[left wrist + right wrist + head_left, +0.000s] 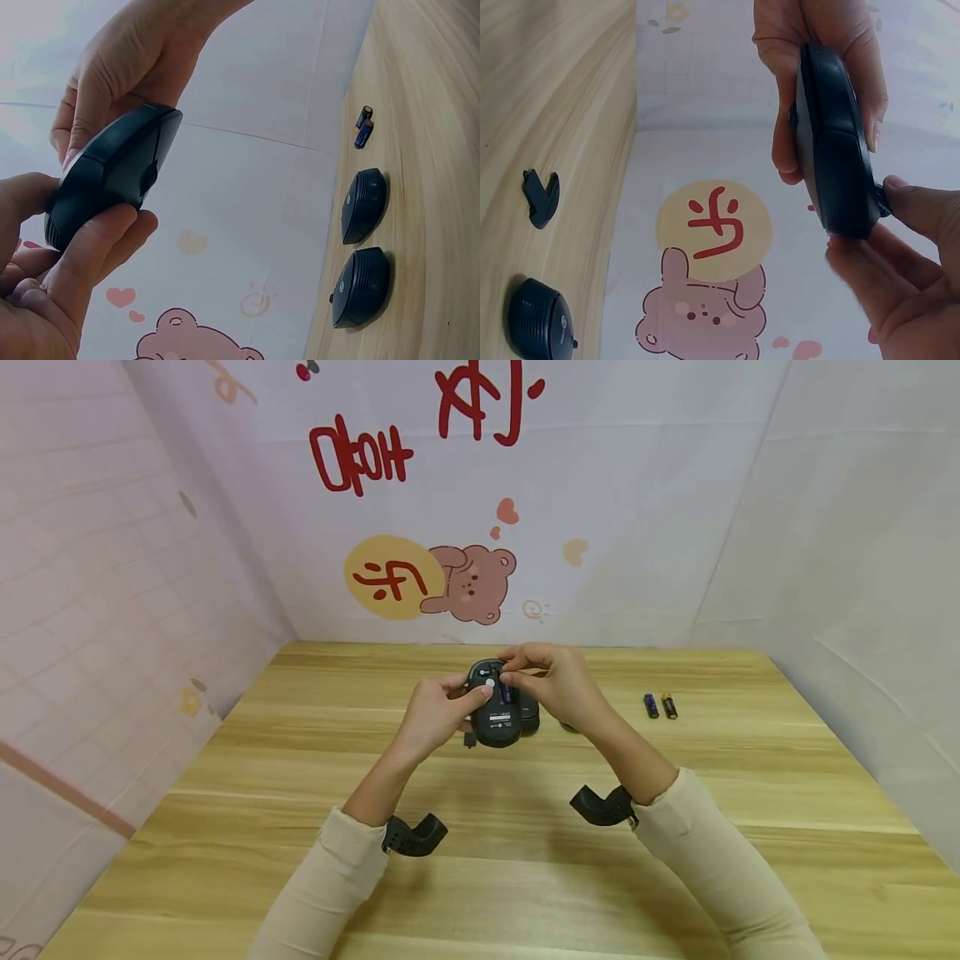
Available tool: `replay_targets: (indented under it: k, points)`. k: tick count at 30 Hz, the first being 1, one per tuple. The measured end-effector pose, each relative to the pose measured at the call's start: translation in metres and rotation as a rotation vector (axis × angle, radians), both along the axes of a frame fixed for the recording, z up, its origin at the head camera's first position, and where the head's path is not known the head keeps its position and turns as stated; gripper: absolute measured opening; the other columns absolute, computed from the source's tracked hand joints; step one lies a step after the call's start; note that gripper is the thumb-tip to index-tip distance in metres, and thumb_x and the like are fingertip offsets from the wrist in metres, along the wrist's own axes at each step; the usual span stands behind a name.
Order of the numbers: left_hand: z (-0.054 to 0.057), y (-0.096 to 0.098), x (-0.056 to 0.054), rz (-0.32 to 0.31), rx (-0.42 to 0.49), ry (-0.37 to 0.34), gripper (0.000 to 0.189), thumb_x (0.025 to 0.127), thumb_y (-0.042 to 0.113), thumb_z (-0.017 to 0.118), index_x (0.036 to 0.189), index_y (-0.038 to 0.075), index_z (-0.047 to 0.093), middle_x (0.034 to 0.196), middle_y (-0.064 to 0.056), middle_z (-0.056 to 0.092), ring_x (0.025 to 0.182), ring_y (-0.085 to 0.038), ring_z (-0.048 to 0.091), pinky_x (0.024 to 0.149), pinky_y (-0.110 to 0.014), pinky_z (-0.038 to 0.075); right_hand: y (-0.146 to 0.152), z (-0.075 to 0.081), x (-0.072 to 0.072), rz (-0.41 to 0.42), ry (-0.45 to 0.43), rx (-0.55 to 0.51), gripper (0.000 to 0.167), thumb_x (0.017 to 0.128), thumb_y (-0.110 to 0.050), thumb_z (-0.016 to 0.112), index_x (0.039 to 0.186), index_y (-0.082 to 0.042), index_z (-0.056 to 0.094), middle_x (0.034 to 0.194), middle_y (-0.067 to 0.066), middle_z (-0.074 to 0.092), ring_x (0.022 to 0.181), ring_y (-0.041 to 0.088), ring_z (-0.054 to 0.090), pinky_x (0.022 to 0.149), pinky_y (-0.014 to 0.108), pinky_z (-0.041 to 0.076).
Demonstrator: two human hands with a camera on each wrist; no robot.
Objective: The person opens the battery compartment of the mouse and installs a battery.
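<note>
A dark computer mouse (497, 727) is held above the table, underside up, its battery compartment uncovered. My left hand (435, 714) grips it by the side, thumb on the underside and fingers beneath. In the compartment shows a blue battery (507, 695). The right hand (551, 681) pinches at the compartment's far end. In the right wrist view, the right thumb (915, 206) touches a dark piece standing out from the underside, apparently the battery's end, while the fingers lie against the mouse's end. The left wrist view shows the mouse (112, 169) edge-on between both hands.
Two more dark mice, one nearer (362, 289) and one farther (365, 206), rest on the wooden table (300, 777). Two batteries (651, 706) lie to the right. A small dark battery cover (541, 199) lies left of the mice. A printed cloth wall (637, 527) stands behind.
</note>
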State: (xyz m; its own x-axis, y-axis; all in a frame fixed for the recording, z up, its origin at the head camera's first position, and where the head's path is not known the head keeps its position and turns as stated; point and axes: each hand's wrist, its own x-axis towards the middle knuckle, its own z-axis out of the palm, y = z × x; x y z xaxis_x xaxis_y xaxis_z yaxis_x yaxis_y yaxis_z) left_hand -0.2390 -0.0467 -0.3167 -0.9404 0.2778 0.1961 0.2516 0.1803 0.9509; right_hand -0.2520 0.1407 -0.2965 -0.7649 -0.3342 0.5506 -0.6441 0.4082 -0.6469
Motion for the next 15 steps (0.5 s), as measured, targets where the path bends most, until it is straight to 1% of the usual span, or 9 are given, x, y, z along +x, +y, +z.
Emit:
replay_targets:
  k: [3,7,11,15]
  points:
    - [-0.0002,-0.0003,0.0002,0.002,0.007,0.003,0.036,0.089,0.013,0.063,0.121,-0.004,0.059,0.097,-0.021,0.066,0.08,-0.025,0.067,0.062,-0.038,0.057,-0.0003,0.0001,-0.0003,-0.006,-0.05,-0.007,0.006,0.083,-0.005,0.068,0.077,-0.004,0.069,0.105,0.009,0.067,0.095,0.021,0.063,0.072,0.027,0.056]
    - [0.0001,0.0,-0.0001,0.004,0.001,0.01,0.037,0.089,0.014,0.063,0.121,-0.004,0.059,0.097,-0.021,0.066,0.08,-0.024,0.068,0.062,-0.04,0.057,0.0003,0.0008,-0.001,-0.007,-0.082,-0.008,0.006,0.083,-0.005,0.068,0.078,-0.002,0.07,0.106,0.01,0.066,0.096,0.022,0.063,0.073,0.028,0.056]
    - [0.0005,0.0003,-0.0006,0.004,-0.012,0.02,0.033,0.089,0.015,0.063,0.117,-0.003,0.062,0.095,-0.02,0.067,0.078,-0.024,0.068,0.06,-0.037,0.057,0.0012,0.0019,-0.0014,-0.011,-0.087,0.0,0.006,0.082,-0.004,0.069,0.077,-0.002,0.071,0.104,0.011,0.066,0.096,0.023,0.063,0.073,0.03,0.056]
    - [-0.0005,-0.0012,-0.0008,0.006,-0.015,0.023,0.03,0.088,0.014,0.063,0.114,-0.003,0.064,0.093,-0.019,0.067,0.077,-0.023,0.068,0.057,-0.034,0.057,0.0003,0.0016,-0.0021,-0.024,-0.076,0.03,0.006,0.081,-0.005,0.07,0.076,-0.003,0.071,0.102,0.01,0.067,0.096,0.023,0.063,0.074,0.031,0.056]
